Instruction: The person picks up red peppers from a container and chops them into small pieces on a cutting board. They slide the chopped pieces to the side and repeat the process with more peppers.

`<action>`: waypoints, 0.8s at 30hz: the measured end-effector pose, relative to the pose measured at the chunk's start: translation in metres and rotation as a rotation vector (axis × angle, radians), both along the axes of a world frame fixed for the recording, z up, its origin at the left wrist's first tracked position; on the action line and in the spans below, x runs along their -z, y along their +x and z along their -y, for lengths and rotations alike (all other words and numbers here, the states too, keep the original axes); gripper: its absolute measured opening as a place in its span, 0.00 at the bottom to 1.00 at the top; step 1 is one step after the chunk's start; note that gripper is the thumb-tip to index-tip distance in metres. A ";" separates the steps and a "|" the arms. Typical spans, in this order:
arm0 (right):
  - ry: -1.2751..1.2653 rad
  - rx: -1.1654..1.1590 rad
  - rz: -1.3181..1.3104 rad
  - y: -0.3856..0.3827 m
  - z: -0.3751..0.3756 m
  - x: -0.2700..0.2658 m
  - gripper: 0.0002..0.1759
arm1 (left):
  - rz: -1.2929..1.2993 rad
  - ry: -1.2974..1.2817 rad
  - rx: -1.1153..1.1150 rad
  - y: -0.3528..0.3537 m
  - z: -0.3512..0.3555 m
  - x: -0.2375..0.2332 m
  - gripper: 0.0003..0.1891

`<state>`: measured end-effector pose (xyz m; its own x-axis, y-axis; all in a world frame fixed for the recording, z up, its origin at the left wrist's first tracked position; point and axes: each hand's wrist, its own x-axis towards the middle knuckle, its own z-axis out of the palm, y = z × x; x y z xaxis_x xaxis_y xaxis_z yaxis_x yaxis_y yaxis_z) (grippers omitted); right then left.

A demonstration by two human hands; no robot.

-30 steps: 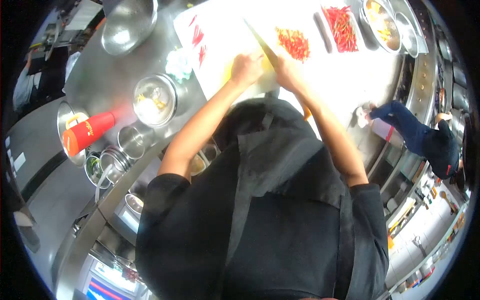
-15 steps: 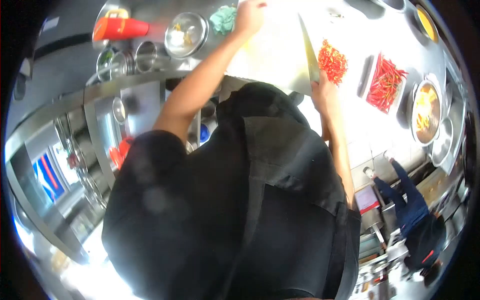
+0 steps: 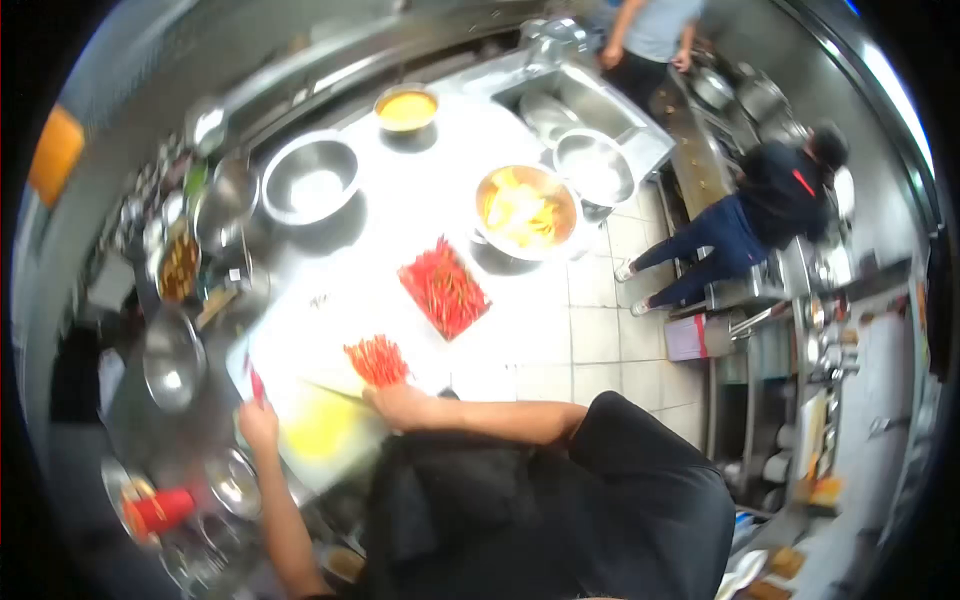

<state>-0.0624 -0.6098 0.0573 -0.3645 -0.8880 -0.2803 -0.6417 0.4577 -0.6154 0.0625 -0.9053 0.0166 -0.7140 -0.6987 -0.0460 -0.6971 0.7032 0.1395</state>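
My right hand point(image 3: 402, 407) is wrapped round the handle of a knife point(image 3: 335, 391), its blade lying low over the cutting board point(image 3: 325, 425). Just beyond that hand sits a heap of chopped red chillies point(image 3: 378, 360). At the board's left edge, my left hand point(image 3: 258, 425) is closed on a slim red thing that looks like a chilli point(image 3: 258, 387). A tray of whole red chillies point(image 3: 445, 290) stands farther back on the bright worktop.
A pan of yellow pieces point(image 3: 525, 213), a big steel bowl point(image 3: 310, 178) and a bowl of yellow liquid point(image 3: 406, 108) stand behind. At left are a red bottle point(image 3: 160, 511) and steel bowls. One person point(image 3: 755, 215) stands right, another point(image 3: 650, 40) beyond the sink point(image 3: 600, 100).
The view has swung, bringing more worktop and the sink into sight. My left hand, earlier near a green cloth, now has the slim red thing. The knife stays in my right hand.
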 end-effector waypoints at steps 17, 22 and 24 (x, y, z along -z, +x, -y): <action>0.004 0.093 0.158 -0.005 -0.013 -0.054 0.40 | -0.882 0.617 -0.024 0.000 -0.041 0.014 0.03; 0.003 0.188 0.369 -0.011 -0.006 -0.045 0.47 | -0.585 0.227 0.372 -0.001 -0.105 0.036 0.05; -0.430 0.216 -0.459 -0.014 0.017 0.048 0.36 | -0.503 0.197 0.379 -0.002 -0.109 0.014 0.08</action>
<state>-0.0765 -0.6268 0.0093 -0.5445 -0.7799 0.3087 -0.8039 0.3801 -0.4575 0.0606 -0.7968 0.0028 -0.8763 -0.4078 0.2566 -0.2227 0.8151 0.5348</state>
